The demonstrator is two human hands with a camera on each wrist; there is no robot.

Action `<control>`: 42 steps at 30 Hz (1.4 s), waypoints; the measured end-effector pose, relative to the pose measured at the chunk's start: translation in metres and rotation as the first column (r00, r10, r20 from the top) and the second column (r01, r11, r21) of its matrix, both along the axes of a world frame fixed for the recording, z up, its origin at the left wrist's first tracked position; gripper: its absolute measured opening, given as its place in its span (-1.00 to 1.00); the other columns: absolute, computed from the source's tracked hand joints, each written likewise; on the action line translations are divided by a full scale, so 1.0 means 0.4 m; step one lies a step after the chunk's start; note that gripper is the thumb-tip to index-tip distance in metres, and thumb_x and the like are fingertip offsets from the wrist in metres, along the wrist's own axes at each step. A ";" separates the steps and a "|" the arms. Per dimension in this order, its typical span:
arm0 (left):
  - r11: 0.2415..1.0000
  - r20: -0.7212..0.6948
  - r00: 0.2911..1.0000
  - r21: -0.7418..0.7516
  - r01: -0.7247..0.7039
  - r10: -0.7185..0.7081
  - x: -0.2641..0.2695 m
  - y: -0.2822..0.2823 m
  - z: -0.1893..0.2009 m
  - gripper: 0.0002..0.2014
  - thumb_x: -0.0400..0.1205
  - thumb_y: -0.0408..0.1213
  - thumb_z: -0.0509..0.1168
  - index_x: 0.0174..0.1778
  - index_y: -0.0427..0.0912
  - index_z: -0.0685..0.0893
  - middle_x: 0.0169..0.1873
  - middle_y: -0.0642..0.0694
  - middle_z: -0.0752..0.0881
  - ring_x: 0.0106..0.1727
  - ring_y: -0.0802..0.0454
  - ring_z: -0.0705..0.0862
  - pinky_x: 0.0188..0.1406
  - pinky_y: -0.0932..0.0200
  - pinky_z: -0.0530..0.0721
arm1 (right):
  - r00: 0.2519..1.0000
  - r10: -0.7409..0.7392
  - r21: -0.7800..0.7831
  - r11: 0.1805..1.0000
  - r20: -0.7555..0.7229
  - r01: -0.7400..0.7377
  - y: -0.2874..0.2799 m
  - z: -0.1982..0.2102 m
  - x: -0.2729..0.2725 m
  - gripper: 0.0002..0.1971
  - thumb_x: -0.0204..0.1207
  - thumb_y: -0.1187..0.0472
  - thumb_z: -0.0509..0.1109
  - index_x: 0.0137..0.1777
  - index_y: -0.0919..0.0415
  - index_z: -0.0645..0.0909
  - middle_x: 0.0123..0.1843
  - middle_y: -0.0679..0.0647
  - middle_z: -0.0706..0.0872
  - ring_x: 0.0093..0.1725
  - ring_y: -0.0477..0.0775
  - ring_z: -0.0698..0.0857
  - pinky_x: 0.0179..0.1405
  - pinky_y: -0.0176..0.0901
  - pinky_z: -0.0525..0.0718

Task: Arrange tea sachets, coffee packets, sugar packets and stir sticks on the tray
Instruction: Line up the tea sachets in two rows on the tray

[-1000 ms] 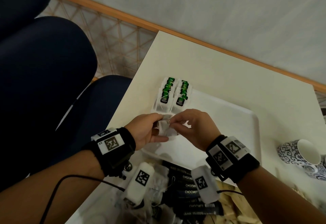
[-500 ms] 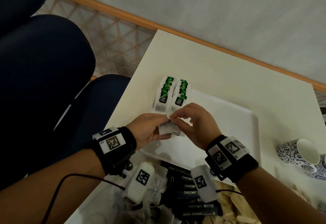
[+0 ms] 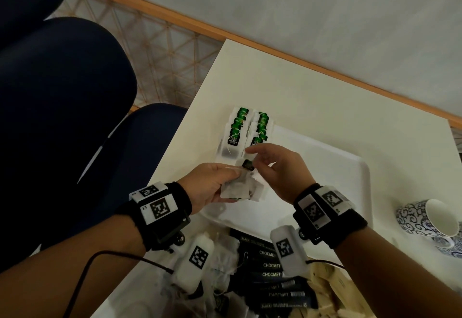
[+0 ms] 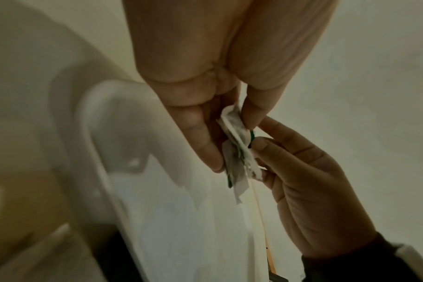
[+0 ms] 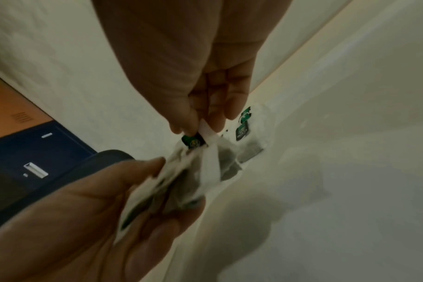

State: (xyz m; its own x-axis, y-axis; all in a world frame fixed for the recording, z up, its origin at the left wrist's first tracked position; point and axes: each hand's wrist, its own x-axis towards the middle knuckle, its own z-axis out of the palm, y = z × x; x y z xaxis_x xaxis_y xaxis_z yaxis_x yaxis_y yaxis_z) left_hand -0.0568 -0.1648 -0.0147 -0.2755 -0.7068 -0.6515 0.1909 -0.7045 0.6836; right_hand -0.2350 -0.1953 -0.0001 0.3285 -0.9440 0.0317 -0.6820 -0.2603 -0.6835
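Under both hands lay a cream table [image 3: 312,97] against a grey wall [image 3: 300,5]. The left hand [image 3: 210,182] gripped tea sachets [image 3: 241,189]; the right hand [image 3: 277,167] pinched one's tag [image 3: 248,165].

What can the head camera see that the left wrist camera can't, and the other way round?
Only the head view shows the two rows of tea bags laid on the tray, the dark coffee packets nearer the person, and a patterned cup. Only the left wrist view shows the underside of the grip: the left fingers curled beneath the bundle. Both show the left hand holding a bundle of tea bags, the right hand pinching one green tag, and the white tray.
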 end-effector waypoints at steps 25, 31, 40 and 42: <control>1.000 0.019 1.000 0.030 -0.003 0.003 0.033 -0.018 -0.019 -0.75 0.66 -0.35 0.27 0.21 -0.33 0.70 0.11 -0.31 0.76 -0.01 -0.12 0.76 -0.20 0.14 0.80 | 0.988 -0.056 0.095 0.993 -0.144 0.070 -0.139 -0.047 -0.038 -0.76 0.54 0.22 0.34 0.13 -0.08 0.67 -0.07 -0.09 0.71 -0.07 -0.08 0.65 0.03 -0.14 0.61; 0.996 -0.032 0.997 0.047 -0.071 0.072 0.022 -0.019 -0.012 -0.70 0.74 -0.24 0.14 0.18 -0.32 0.70 0.11 -0.30 0.77 0.06 -0.15 0.77 -0.03 -0.01 0.79 | 0.994 0.084 -0.048 0.995 -0.074 -0.088 -0.071 -0.011 -0.026 -0.83 0.50 0.13 0.45 0.07 -0.10 0.69 -0.05 -0.19 0.64 -0.07 -0.24 0.60 -0.11 -0.41 0.50; 0.992 -0.098 0.991 0.090 -0.088 0.096 0.005 -0.008 0.003 -0.62 0.78 -0.21 0.04 0.19 -0.39 0.67 0.08 -0.36 0.76 0.14 -0.23 0.75 0.04 -0.08 0.77 | 0.901 0.392 -0.092 0.906 -0.187 -0.414 0.034 -0.013 -0.002 -0.56 0.32 -0.26 0.46 0.15 -0.09 0.70 0.13 -0.08 0.67 0.17 -0.06 0.60 0.15 -0.16 0.59; 0.992 -0.087 0.992 0.088 -0.086 0.094 0.005 -0.006 0.000 -0.63 0.77 -0.19 0.05 0.15 -0.37 0.68 0.00 -0.33 0.78 0.02 -0.18 0.77 0.05 -0.08 0.77 | 0.925 0.346 -0.172 0.913 -0.158 -0.371 0.035 -0.012 -0.002 -0.73 0.44 -0.11 0.38 0.03 -0.04 0.75 0.05 -0.08 0.73 0.09 -0.04 0.66 0.04 -0.11 0.66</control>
State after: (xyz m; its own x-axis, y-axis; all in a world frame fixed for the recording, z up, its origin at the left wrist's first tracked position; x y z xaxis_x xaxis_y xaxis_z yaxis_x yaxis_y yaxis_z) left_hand -0.0548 -0.1673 -0.0147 -0.2739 -0.6752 -0.6849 0.3144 -0.7359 0.5997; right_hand -0.2360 -0.1812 -0.0050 0.6568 -0.7407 0.1412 -0.5919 -0.6225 -0.5121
